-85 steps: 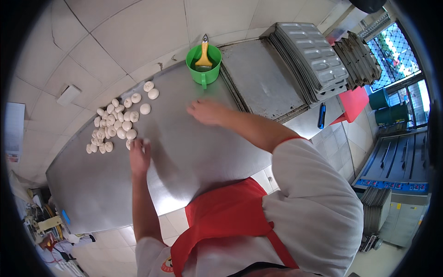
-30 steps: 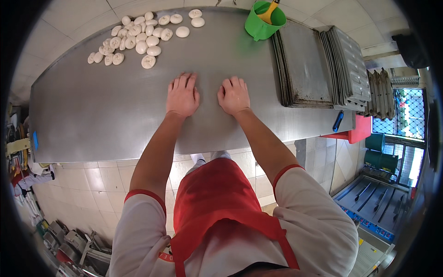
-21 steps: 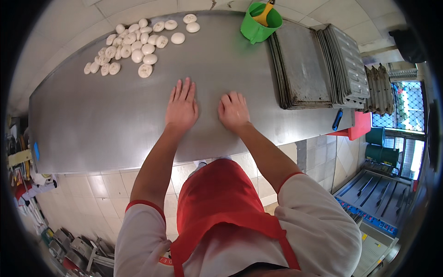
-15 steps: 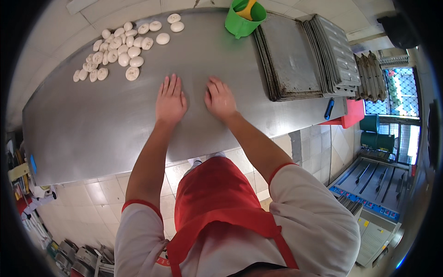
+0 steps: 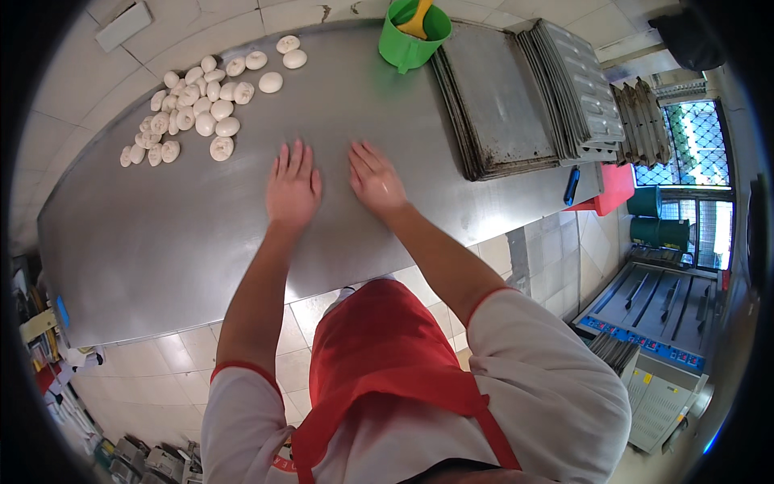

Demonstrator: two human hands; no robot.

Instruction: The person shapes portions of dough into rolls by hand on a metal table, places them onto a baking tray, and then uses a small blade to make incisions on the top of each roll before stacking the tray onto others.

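My left hand [image 5: 293, 187] lies palm down on the grey metal table [image 5: 161, 258], fingers stretched out. Beside it, a hand's width to the right, my right hand [image 5: 376, 179] also rests flat on the metal, its fingers extended toward the far side. Neither hand holds anything. Beyond my left hand, at the far left, many round pale dough balls [image 5: 205, 124] lie in a loose cluster. The nearest single dough ball [image 5: 222, 148] sits up and left of my left fingertips, apart from them.
At the far edge stands a green plastic tub [image 5: 413, 44] with a yellow-handled tool [image 5: 416, 19] inside. Stacked dark baking trays [image 5: 500, 105] fill the right end, near a blue cutter-like object [image 5: 572, 186]. A machine [image 5: 653, 315] with a blue control strip stands at the right.
The view has shifted slightly, so the dough balls and tub appear further left. My right hand's fingers have straightened from a more curled pose. Both hands stay on the table.
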